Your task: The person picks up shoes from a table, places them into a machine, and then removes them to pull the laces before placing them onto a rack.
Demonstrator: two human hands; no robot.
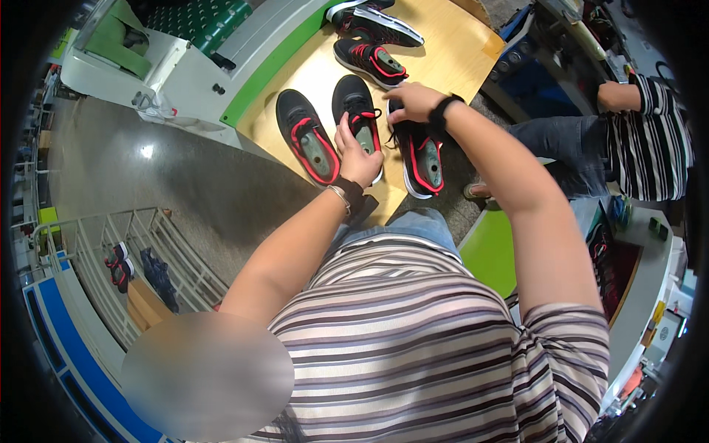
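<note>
My left hand (360, 156) is on the middle black sneaker (351, 91) with red collar lining. Its fingers reach over the opening and its thumb lies along the heel side. My right hand (416, 102) is curled over the toe of the right-hand sneaker (428, 164), hiding much of its front. To the left lies a similar sneaker (295, 111), untouched, toe pointing away. All three rest on a light wooden tabletop (262, 131). Beyond my right hand sits another red-laced sneaker (369, 60), turned sideways.
More sneakers (378, 26) lie at the table's far end, one tipped on its side. A green-edged machine bench (255, 81) borders the table's left. At right stands a person in a striped shirt (646, 140). A metal rack (159, 229) with shoes is at lower left.
</note>
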